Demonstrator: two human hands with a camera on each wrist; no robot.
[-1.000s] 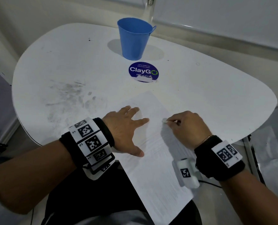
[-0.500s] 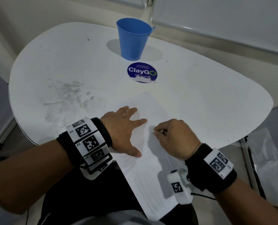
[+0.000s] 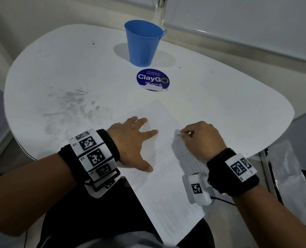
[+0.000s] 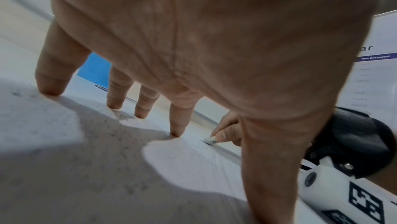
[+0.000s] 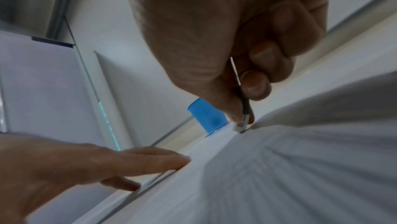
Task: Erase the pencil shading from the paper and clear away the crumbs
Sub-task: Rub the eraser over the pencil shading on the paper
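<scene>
Right hand (image 5: 225,40) pinches a small white eraser (image 5: 241,124) between thumb and curled fingers, its tip touching the paper (image 5: 279,176). Left hand (image 5: 64,168) lies flat at the sheet's left edge, fingers straight. Blue cup (image 5: 206,117) stands beyond, blurred.

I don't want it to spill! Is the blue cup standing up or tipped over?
Standing up. The blue cup sits on its narrow base on the table, open mouth on top.
</scene>
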